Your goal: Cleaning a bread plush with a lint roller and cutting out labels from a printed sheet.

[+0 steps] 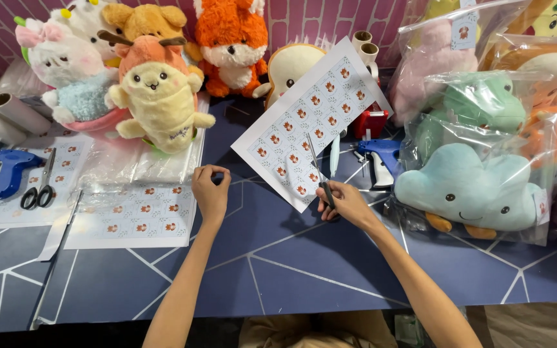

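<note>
My right hand (pixel 345 203) grips a pair of scissors (pixel 317 167) whose blades cut into a white sheet of printed stickers (pixel 311 106), which tilts up off the dark blue table (pixel 278 264). My left hand (pixel 211 190) is loosely closed near the sheet's lower left corner, fingertips pinched together; whether it touches the sheet I cannot tell. Another printed sticker sheet (pixel 140 216) lies flat to the left of that hand.
Plush toys stand at the back: a yellow one (pixel 159 96), an orange fox (pixel 232 38), a white one (pixel 66 64). Bagged plush toys, including a light blue cloud (pixel 465 187), fill the right. A blue tagging gun (pixel 378 158), another blue tagging gun (pixel 9 171), black scissors (pixel 39 190) and paper rolls (pixel 1 113) lie around.
</note>
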